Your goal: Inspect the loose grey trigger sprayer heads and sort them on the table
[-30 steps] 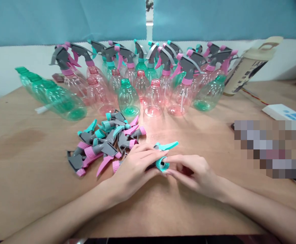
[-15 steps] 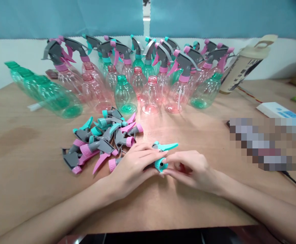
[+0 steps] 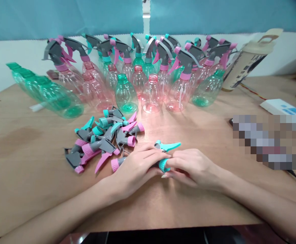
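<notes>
My left hand [image 3: 140, 166] is wrapped round a grey and teal trigger sprayer head [image 3: 164, 165] just above the table. Its teal trigger sticks out to the right beyond my fingers, while much of the grey body is hidden under them. The open end of its teal screw collar faces right. My right hand [image 3: 196, 167] grips at that collar, index fingertip at the opening and thumb below. Left of my hands lies a pile of loose trigger sprayer heads [image 3: 107, 135] in grey with pink or teal parts. One with a pink collar [image 3: 114, 165] lies against my left hand.
Behind the pile stand several clear pink bottles [image 3: 151, 96] and green bottles [image 3: 126, 95], many with sprayer heads on. Green bottles [image 3: 59, 98] lean in a row at left. A beige tumbler [image 3: 248, 64], a white power strip [image 3: 285, 108] and a blurred-out object [image 3: 267, 145] are at right.
My right index fingertip has moved into the collar's opening, covering the dark spot seen inside before. The collar has turned slightly. The whole view has shifted a little.
</notes>
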The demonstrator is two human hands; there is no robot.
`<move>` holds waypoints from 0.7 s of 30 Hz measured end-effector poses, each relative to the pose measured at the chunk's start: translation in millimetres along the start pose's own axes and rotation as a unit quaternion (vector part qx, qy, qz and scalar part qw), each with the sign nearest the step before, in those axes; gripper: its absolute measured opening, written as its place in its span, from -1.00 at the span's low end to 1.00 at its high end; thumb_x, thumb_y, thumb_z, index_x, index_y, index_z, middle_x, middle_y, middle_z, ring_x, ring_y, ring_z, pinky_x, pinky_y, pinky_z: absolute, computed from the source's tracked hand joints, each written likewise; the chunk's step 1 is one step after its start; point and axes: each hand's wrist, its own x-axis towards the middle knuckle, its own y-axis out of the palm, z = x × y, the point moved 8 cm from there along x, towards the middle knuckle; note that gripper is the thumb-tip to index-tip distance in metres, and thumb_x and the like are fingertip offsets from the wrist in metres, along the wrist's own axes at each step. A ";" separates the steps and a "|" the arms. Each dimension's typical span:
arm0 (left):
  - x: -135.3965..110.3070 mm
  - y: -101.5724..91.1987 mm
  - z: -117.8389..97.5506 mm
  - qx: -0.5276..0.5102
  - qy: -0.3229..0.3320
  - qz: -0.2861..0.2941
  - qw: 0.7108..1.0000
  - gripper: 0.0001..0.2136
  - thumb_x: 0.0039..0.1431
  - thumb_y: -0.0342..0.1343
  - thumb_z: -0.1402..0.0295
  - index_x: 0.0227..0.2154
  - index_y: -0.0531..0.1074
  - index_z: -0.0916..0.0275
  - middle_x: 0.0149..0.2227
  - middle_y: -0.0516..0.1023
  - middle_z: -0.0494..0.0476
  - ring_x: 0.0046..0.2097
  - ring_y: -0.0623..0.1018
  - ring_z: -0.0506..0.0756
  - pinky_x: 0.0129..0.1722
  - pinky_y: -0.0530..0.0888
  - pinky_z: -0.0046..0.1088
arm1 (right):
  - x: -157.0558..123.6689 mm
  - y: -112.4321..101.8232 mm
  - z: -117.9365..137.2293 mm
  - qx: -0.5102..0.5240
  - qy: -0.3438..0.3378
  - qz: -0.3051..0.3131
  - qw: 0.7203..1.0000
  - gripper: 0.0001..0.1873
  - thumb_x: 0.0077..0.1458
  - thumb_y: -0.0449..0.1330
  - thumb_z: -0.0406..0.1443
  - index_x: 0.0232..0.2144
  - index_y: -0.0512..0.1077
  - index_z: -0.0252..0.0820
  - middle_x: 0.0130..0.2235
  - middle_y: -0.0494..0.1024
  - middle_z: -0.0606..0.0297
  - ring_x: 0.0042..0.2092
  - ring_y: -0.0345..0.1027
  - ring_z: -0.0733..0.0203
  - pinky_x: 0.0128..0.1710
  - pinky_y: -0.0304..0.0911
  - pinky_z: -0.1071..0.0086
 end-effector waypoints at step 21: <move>-0.7 -7.2 12.1 0.074 -0.069 -0.052 0.994 -0.73 0.13 0.21 0.32 -0.10 0.42 0.20 -0.18 0.58 0.05 -0.12 0.42 0.15 -0.13 0.25 -0.29 | -11.1 8.2 -36.2 0.201 0.191 -0.066 0.959 -0.95 0.18 0.13 -0.32 -0.27 0.37 -0.18 -0.36 0.49 0.34 -0.38 0.37 0.34 -0.36 0.33 0.45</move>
